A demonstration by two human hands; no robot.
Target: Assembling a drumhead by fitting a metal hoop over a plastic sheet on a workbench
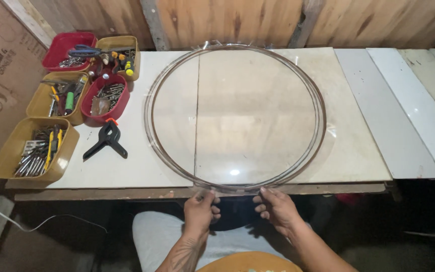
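At the bench edge, two hands — left hand (201,207), right hand (275,206) — grip one clear disc (235,116)

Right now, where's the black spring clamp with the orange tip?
Head view, left side: black spring clamp lies on the white tabletop, between the yellow bin and the round clear disc.

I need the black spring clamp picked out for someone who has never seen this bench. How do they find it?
Start at the big clear round disc on the pale worktop, then look left toward the cluster of yellow and red bins. The clamp lies loose on the worktop beside them, the only tool outside a bin: black, splayed handles, orange tip.
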